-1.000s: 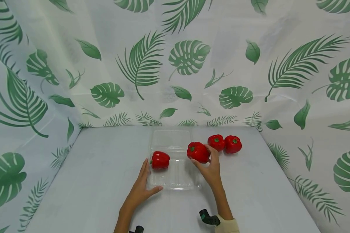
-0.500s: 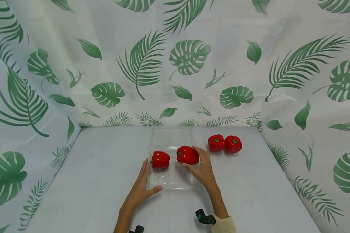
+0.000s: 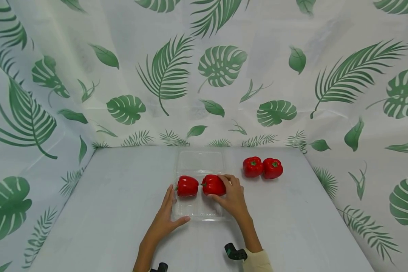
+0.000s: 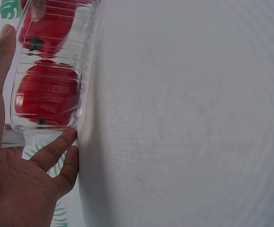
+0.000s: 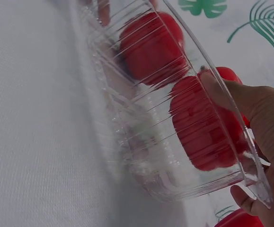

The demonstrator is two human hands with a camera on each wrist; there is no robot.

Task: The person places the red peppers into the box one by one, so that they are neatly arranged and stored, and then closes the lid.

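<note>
Here, the right hand grips a red pepper in the clear container's right half — stem pointing left toward the other pepper — while the farther left hand, fingers extended, holds nothing beside the left wall.

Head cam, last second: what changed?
Right hand carried the right pepper left and down into the container, beside the left pepper; grip not released. Unchanged: left hand at the container's left side, left pepper, both far peppers.
</note>
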